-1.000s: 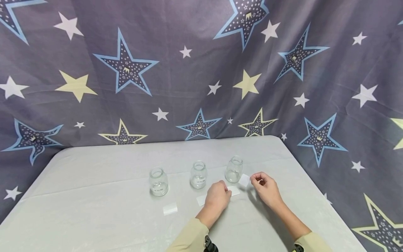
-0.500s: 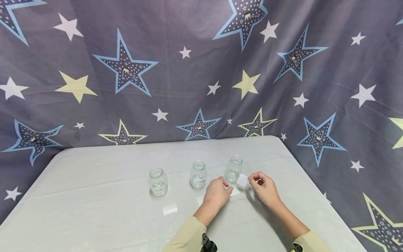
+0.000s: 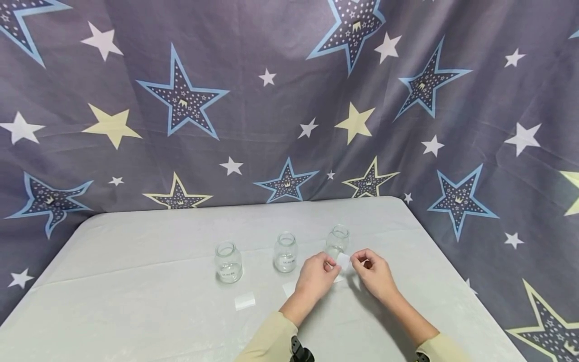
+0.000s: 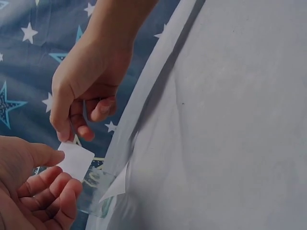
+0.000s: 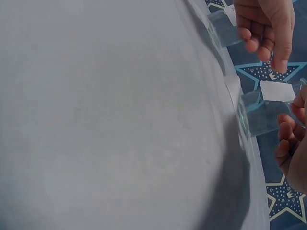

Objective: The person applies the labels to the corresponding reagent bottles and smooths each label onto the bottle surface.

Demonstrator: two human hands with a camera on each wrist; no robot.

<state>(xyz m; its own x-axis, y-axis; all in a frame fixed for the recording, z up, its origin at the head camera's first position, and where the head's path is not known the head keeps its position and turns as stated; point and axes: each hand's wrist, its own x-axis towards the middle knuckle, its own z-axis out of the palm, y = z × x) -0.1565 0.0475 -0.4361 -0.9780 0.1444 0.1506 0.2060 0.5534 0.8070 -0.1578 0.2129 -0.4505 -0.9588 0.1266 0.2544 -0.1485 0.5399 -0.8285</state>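
A small white label [image 3: 343,262] is pinched at its right edge between the thumb and forefinger of my right hand [image 3: 376,274]. My left hand [image 3: 315,276] reaches in from the other side with fingers loosely bent. In the right wrist view, a small gap separates its thumb from the label [image 5: 277,91]. Just behind the label stands a clear glass jar [image 3: 338,237], its lower part partly covered by the label and hands. A white paper piece [image 4: 117,184] lies near that jar in the left wrist view.
Two more glass jars, a middle one [image 3: 285,251] and a left one [image 3: 228,262], carry printed labels. White paper strips lie in front of them, one on the left [image 3: 245,300] and one [image 3: 289,288] partly behind my left hand. A star-patterned curtain [image 3: 253,125] borders the pale table [image 3: 135,291].
My right hand has moved left with the label, bringing it in front of the right jar. My left hand has shifted slightly right, its thumb now near the label's left edge.
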